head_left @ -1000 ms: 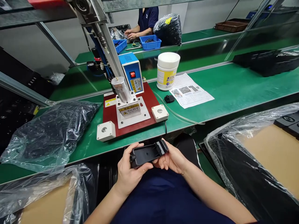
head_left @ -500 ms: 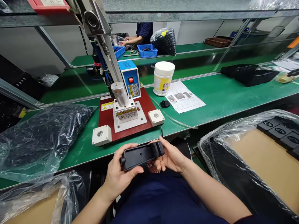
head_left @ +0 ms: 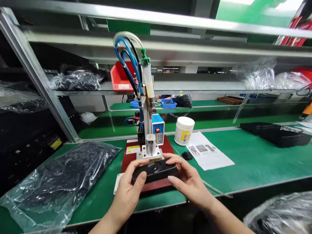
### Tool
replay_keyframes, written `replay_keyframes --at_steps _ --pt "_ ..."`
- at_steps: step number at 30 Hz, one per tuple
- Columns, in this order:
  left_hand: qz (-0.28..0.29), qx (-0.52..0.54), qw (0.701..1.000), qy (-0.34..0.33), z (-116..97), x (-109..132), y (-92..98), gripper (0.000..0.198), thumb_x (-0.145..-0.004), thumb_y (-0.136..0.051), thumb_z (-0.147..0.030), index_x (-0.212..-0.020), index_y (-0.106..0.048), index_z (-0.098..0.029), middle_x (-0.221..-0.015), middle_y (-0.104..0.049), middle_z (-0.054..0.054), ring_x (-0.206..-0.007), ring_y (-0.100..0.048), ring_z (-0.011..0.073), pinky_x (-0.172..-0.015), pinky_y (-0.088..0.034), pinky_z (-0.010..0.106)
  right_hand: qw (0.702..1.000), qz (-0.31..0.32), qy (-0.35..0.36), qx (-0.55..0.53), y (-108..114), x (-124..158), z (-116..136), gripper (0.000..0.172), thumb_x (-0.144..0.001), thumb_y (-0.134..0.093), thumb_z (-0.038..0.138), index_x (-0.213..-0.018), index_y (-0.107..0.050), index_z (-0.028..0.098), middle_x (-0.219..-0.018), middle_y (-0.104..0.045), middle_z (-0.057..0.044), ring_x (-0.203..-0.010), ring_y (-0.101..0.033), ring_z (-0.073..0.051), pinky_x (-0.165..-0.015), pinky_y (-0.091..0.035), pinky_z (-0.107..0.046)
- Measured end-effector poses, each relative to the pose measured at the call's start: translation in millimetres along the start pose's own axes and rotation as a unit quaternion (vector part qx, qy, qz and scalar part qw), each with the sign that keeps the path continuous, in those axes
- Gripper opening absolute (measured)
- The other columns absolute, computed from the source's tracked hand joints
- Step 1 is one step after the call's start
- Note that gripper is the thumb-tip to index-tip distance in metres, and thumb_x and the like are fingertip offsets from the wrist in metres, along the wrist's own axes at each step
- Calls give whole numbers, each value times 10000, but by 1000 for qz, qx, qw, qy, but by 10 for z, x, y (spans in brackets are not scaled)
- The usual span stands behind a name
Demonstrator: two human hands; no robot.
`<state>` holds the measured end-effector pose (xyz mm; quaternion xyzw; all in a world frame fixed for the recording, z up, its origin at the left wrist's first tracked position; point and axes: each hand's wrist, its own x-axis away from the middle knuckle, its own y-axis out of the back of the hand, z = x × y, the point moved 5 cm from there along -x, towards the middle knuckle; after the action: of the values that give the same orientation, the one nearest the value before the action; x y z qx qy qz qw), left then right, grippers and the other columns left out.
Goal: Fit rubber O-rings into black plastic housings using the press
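Note:
Both hands grip a long black plastic housing [head_left: 154, 172], level in front of the press. My left hand [head_left: 130, 183] wraps its left end, thumb on the near side and fingers on top. My right hand [head_left: 188, 178] pinches the right end between thumb and fingers. A shallow round recess shows on the housing's upper face; its underside is hidden. Just behind it stands the bench press [head_left: 150, 144], with a metal cylinder and a dark red base plate [head_left: 124, 159]. Above the cylinder hangs a syringe-like tube [head_left: 147, 78] with a green cap.
A white tub [head_left: 184, 130], a small black part [head_left: 187, 155] and a printed sheet [head_left: 207, 151] lie right of the press. Bagged black parts [head_left: 65, 178] cover the bench's left side. A metal shelf [head_left: 195, 85] with a red bin [head_left: 122, 76] spans overhead.
The view has tilted up, showing the shelf and tubes. Both hands have raised the housing from over my lap to the front of the press, and it now shows a different face.

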<state>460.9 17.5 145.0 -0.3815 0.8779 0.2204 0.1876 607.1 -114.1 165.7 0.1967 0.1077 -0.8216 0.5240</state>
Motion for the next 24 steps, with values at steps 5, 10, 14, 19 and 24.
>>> replay_keyframes --at_steps 5,10,14,19,24 --pt "-54 14 995 -82 -58 -851 169 379 -873 -583 -461 -1152 -550 -206 -1170 -627 101 -1087 -607 225 -893 -522 334 994 -6 109 20 93 -725 71 274 -814 -686 303 -1070 -599 260 -1322 -529 -86 -1261 -484 -234 -1091 -361 -445" --pt "-14 -5 997 -81 228 -1204 92 387 -899 -521 -480 -1156 -561 -193 -1147 -631 108 -1039 -620 219 -889 -508 355 990 -18 128 52 234 -1044 -241 293 -808 -693 338 -1082 -638 251 -1288 -540 -88 -1275 -466 -238 -1101 -344 -444" --pt "-15 -40 994 -105 297 -1174 68 360 -910 -491 -470 -1075 -632 -183 -1098 -626 112 -1048 -605 230 -923 -487 380 996 -13 89 21 236 -1004 -475 305 -798 -708 356 -1077 -645 247 -1300 -525 -95 -1242 -499 -241 -1069 -382 -422" --pt "-48 -46 991 -120 241 -1132 30 289 -922 -482 -399 -1011 -658 -187 -1045 -626 95 -1011 -596 216 -908 -483 372 997 -34 69 -24 217 -972 -564 295 -781 -728 344 -1045 -641 245 -1249 -562 -78 -1207 -529 -228 -1051 -406 -383" --pt "-107 -15 985 -134 272 -1138 3 247 -913 -475 -334 -923 -669 -183 -966 -628 79 -958 -594 208 -866 -486 361 996 -41 80 -25 180 -978 -602 262 -801 -707 343 -1041 -630 270 -1264 -562 -57 -1209 -527 -221 -1060 -399 -389"
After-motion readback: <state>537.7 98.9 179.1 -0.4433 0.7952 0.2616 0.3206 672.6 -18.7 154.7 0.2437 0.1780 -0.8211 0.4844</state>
